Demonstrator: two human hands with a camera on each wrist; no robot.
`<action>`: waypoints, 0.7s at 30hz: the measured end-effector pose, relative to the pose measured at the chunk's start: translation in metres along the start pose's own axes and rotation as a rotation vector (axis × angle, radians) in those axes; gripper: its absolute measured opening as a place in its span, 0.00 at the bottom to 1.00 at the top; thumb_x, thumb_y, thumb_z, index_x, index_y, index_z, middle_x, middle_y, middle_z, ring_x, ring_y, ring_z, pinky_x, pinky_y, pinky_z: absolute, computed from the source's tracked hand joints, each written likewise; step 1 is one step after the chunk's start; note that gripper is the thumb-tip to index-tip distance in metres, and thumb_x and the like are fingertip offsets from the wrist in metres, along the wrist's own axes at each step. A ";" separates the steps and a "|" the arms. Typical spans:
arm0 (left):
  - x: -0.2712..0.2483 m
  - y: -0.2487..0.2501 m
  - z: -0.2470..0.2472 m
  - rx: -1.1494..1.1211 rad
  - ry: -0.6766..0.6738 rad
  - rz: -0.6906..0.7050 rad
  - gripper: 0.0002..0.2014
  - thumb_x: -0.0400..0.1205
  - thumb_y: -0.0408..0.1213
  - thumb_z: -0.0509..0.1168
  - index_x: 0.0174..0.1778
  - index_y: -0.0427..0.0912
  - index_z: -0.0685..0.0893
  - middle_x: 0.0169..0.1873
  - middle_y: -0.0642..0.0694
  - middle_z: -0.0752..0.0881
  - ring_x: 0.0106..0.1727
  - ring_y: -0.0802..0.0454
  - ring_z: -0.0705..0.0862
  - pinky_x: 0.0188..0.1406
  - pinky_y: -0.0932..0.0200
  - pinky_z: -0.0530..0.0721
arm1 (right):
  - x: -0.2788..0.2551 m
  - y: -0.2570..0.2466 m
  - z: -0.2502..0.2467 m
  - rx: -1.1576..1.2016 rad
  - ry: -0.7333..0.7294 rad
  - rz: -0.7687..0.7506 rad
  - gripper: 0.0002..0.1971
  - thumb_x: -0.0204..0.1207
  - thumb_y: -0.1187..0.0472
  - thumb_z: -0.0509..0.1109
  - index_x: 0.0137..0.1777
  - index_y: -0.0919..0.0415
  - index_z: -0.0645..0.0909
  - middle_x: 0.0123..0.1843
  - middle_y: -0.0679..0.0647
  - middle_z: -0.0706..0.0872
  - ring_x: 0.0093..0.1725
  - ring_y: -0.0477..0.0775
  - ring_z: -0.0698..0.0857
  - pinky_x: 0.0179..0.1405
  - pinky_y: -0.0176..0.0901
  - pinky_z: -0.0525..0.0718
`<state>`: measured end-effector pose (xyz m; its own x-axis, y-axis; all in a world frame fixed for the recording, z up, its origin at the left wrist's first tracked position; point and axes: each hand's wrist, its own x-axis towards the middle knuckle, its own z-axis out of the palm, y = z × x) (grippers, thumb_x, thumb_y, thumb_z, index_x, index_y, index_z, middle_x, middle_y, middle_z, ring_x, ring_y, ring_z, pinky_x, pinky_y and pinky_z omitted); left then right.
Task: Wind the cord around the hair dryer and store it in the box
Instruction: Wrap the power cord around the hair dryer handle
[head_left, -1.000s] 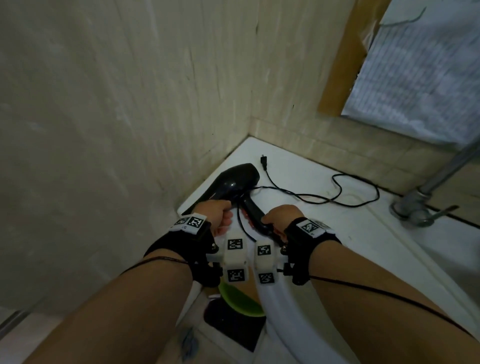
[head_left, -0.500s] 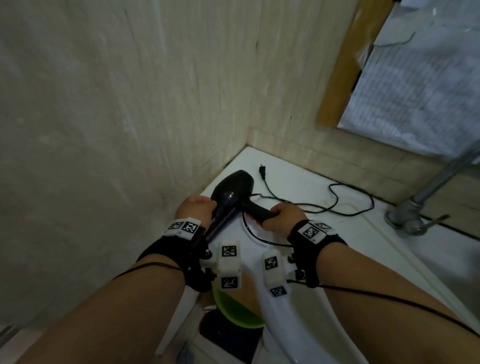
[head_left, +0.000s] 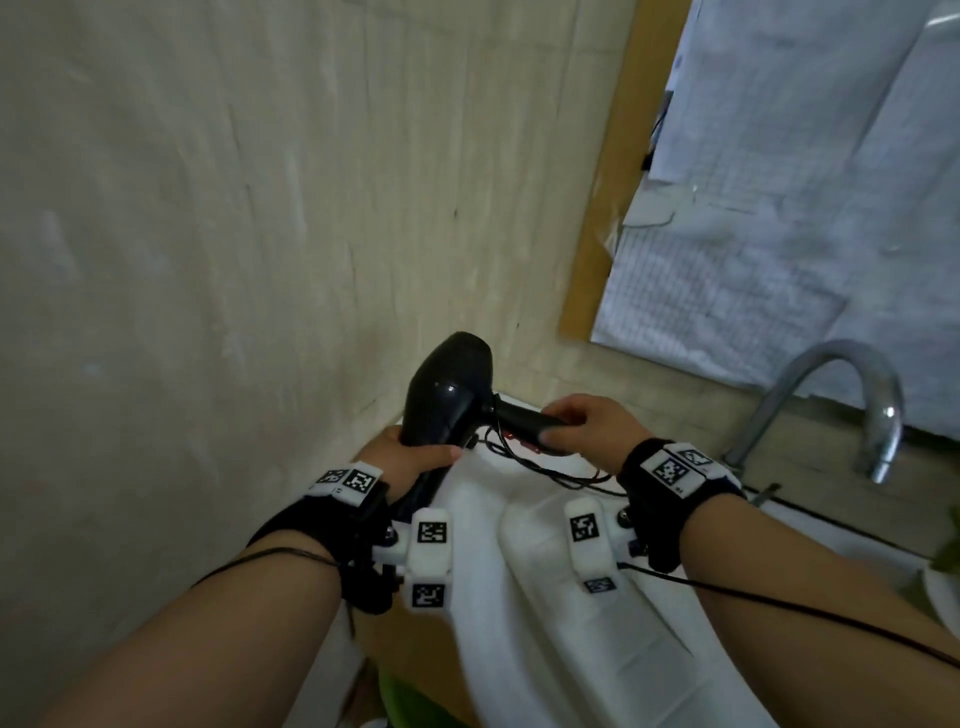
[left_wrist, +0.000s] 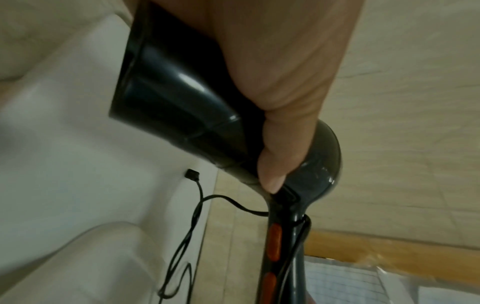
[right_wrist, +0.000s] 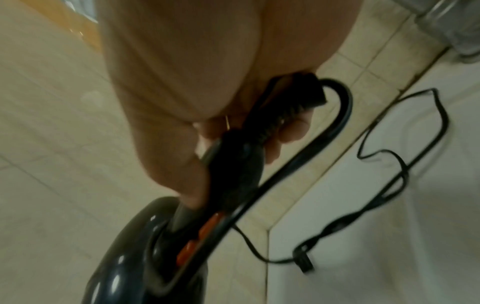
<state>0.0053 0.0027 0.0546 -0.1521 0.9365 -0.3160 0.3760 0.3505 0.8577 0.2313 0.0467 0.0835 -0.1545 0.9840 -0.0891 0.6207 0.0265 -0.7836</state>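
A glossy black hair dryer (head_left: 449, 400) with orange switches (left_wrist: 275, 241) is held in the air above the white counter (head_left: 561, 613). My left hand (head_left: 410, 457) grips its barrel (left_wrist: 176, 98) near the nozzle. My right hand (head_left: 587, 431) grips the handle (right_wrist: 233, 164) at the cord end. The black cord (right_wrist: 376, 185) leaves the handle, runs back along it and hangs down to the counter, where loose loops and the plug (right_wrist: 303, 262) lie. One strand crosses the handle just below the body (left_wrist: 302, 224). No box is in view.
Beige tiled walls (head_left: 208, 260) close in the corner at left and behind. A wood-framed mirror (head_left: 779, 234) covered with paper hangs at the upper right. A chrome tap (head_left: 852, 400) stands at the right. Something green (head_left: 400, 696) sits below the counter edge.
Both hands have lifted the hair dryer off the counter and raised it toward the wall corner. The cord now trails down from the handle, and the view has tilted up.
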 end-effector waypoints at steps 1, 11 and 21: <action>-0.003 0.004 0.000 -0.038 0.007 0.007 0.12 0.66 0.52 0.75 0.39 0.54 0.81 0.38 0.44 0.89 0.43 0.41 0.88 0.53 0.46 0.85 | 0.000 0.001 -0.007 0.139 0.068 0.007 0.03 0.70 0.57 0.73 0.42 0.54 0.85 0.39 0.53 0.88 0.36 0.51 0.83 0.38 0.40 0.79; -0.024 0.048 0.007 -0.514 0.000 0.039 0.25 0.71 0.45 0.73 0.60 0.34 0.81 0.36 0.37 0.88 0.31 0.42 0.86 0.30 0.57 0.82 | -0.009 0.020 -0.021 0.466 0.125 0.154 0.21 0.74 0.73 0.59 0.63 0.52 0.78 0.65 0.54 0.84 0.56 0.52 0.79 0.48 0.45 0.76; -0.048 0.074 0.021 -0.549 -0.036 0.086 0.27 0.71 0.45 0.73 0.63 0.36 0.78 0.42 0.35 0.87 0.33 0.41 0.86 0.24 0.57 0.84 | -0.004 -0.022 0.012 0.412 -0.100 -0.046 0.38 0.69 0.61 0.72 0.78 0.47 0.61 0.76 0.53 0.71 0.74 0.54 0.73 0.65 0.49 0.71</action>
<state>0.0595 -0.0162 0.1249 -0.1065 0.9647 -0.2407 -0.1476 0.2240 0.9633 0.2092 0.0404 0.0936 -0.2608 0.9611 -0.0915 0.2550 -0.0229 -0.9667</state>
